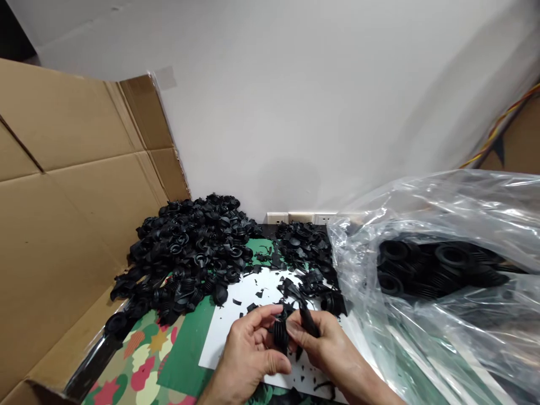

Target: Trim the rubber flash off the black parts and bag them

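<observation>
My left hand [248, 351] is curled around a small black ribbed rubber bellows [280, 336], gripped between its thumb and fingers. My right hand [323, 337] is closed and meets the bellows on its right side. A slim dark pen-shaped tool [309, 322] sticks up out of the right hand; its working end is hidden, so its exact kind cannot be made out. Both hands are above a white sheet [236, 326] strewn with black rubber scraps.
A heap of black rubber bellows [189, 253] rises at the left beside a cardboard box [93, 169]. Black trimmings [301, 242] are piled at the back. On the right, a clear plastic bag [422, 326] holds more bellows [451, 264]. Wall sockets [301, 217] sit behind.
</observation>
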The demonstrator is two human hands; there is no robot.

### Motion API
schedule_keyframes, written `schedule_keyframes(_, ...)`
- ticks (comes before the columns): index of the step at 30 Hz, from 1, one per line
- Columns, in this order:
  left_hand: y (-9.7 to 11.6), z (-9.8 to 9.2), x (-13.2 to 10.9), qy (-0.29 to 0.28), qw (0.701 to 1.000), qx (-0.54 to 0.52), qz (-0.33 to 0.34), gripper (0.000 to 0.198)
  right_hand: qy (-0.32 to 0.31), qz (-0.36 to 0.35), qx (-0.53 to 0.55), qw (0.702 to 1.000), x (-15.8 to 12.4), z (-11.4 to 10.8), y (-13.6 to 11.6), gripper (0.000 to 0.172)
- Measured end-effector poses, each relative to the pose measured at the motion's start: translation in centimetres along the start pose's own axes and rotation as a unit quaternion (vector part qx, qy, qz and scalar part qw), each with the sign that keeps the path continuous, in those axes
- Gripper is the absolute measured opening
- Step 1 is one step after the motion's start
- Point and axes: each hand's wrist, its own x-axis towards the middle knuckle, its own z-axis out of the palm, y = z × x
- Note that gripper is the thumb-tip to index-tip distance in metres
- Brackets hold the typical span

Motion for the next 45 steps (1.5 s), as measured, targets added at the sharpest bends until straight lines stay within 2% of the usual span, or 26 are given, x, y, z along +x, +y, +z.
schedule_keyframes(2,-0.1,0.0,-0.1,-0.012,0.999,0.03,0.011,0.058,0.007,0.025,0.018,0.999,0.2,-0.3,0.5,0.039)
schedule_keyframes(6,-0.2,0.2,-0.3,0.012,0.989,0.135,0.063,0.044,0.004,0.043,0.031,0.999,0.5,-0.7,1.0,0.045)
schedule_keyframes(12,-0.9,-0.3,0.1,0.026,0.991,0.106,0.078,0.039,0.003,0.02,0.008,1.0,0.2,-0.7,0.5,0.048)
schedule_keyframes(18,-0.6,-0.3,0.0,0.035,0.983,0.144,0.104,0.043,0.001,0.025,-0.01,1.0,-0.3,-0.4,-0.6,0.035)
schedule_keyframes(23,0.0,-0.1,0.0,0.058,0.978,0.139,0.146,0.034,-0.014,0.024,-0.01,1.0,-0.3,-0.2,-0.2,0.033)
schedule_keyframes(28,-0.6,-0.5,0.3,0.071,0.991,0.05,0.101,0.027,-0.012,0.049,0.035,0.998,-0.4,0.1,-0.3,0.038)
schedule_keyframes(35,0.1,-0.3,0.6,0.075,0.995,0.024,0.055,0.024,0.004,0.061,0.083,0.995,-0.7,0.3,-0.7,0.038)
schedule_keyframes(40,0.1,-0.3,0.6,0.074,0.995,0.027,0.063,0.023,0.003,0.059,0.088,0.994,-0.6,0.3,-0.6,0.035)
schedule_keyframes(45,-0.6,-0.6,0.6,0.073,0.992,0.03,0.103,0.018,0.0,0.053,0.069,0.996,-0.5,0.4,-0.5,0.036)
